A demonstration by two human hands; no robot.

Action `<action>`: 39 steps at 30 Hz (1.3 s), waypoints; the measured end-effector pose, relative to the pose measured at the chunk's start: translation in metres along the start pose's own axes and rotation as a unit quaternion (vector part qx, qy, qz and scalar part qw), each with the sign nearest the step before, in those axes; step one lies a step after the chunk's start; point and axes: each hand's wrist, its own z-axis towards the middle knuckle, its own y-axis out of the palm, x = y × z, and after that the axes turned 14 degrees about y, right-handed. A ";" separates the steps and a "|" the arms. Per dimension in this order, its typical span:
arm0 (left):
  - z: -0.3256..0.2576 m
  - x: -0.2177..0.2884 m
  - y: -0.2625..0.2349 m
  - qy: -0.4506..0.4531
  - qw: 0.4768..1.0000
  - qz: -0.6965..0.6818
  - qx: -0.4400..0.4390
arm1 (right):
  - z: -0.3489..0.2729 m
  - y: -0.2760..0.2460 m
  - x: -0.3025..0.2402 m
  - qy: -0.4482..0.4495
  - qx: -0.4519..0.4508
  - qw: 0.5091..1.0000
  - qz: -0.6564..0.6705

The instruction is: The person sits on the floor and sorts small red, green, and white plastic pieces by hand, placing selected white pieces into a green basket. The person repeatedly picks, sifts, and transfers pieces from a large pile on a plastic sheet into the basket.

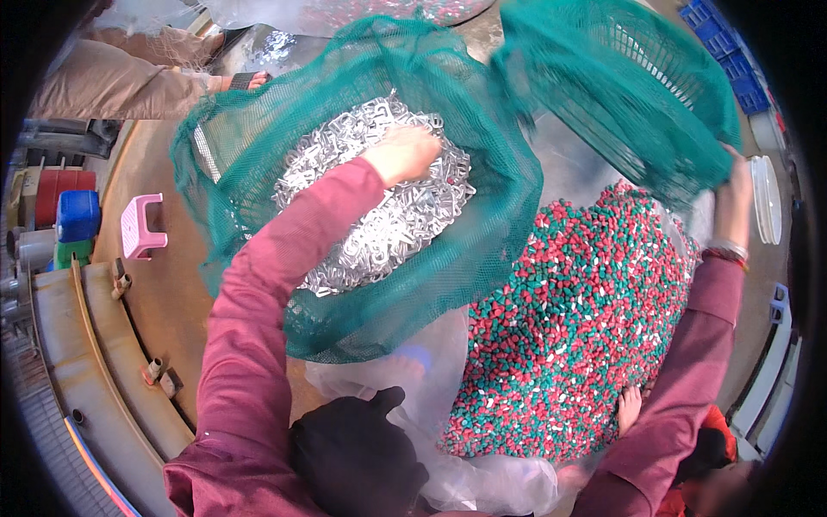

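Note:
My left hand (407, 157) reaches into a heap of small silvery metal pieces (379, 228), closed like a fist. Its fingertips are partly hidden, so what they hold cannot be made out. The metal pieces lie in a basket lined with green mesh netting (495, 246), whose loose edge spreads over the rim. At the far right, my right hand (732, 194) grips the edge of a second green mesh-covered basket (603, 86), which is tilted and blurred. Below this basket, a wide pile of small red, green and white pebble-like pieces (577, 319) lies on clear plastic sheeting (508, 482).
A pink stool (143, 226), a blue container (77, 215) and a red bucket (65, 196) stand at left. Blue crates (728, 60) and a white lid (765, 200) are at right. A bare foot (631, 410) touches the pile; another person's leg (129, 86) extends at upper left.

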 end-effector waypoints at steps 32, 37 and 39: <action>0.047 0.031 0.049 0.097 0.990 0.102 0.007 | -0.371 -0.184 0.069 0.152 -0.223 0.911 -0.313; 0.049 0.011 0.054 0.031 0.999 -0.019 -0.012 | -0.407 -0.203 0.053 0.133 -0.204 0.920 -0.306; 0.046 0.002 0.057 0.058 0.998 -0.034 -0.018 | -0.419 -0.209 0.042 0.133 -0.130 0.909 -0.372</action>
